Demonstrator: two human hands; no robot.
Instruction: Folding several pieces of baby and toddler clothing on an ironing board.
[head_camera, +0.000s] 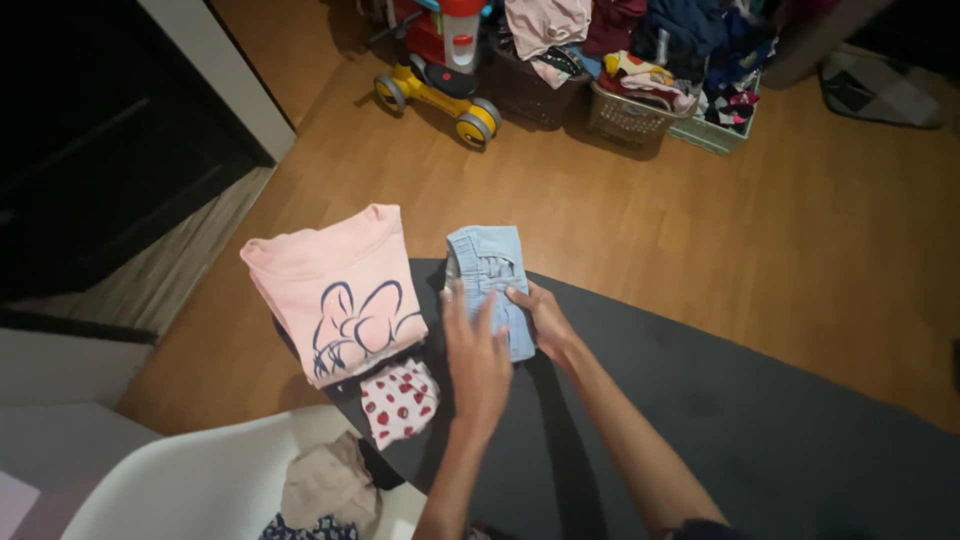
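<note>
Fingers (470, 320) of your left hand (478, 362): lying flat and spread, pressing down on the near half of the folded light-blue denim garment (487, 275), gripping nothing. Fingers of your right hand (540, 318): curling over the garment's right edge, thumb on top; whether they are pinching the cloth or only resting on it cannot be told.

Denim garment: sitting on the far edge of the dark grey bench (760, 420), just right of the pink sweatshirt (335, 285), apart from it by a narrow gap.

Handling note: while you are pressing, you are doing best by keeping the left palm flat and smoothing outward from the fold, with the right hand steadying the edge so the layers stay squared and do not slide toward the bench rim.

Adjoining items:
- Pink sweatshirt, folded, with a dark outlined bow motif on its front, overhanging the bench's left edge.
- Small white piece with red spots (399, 402), folded, just below the sweatshirt.
- White chair (200, 485) at lower left, carrying a beige cloth (330, 480).

Packages, labels, signs: none readable. Far across the wooden floor (700, 230), laundry baskets (630, 115) heaped with mixed clothes are standing beside a red-and-yellow ride-on toy (440, 70).
</note>
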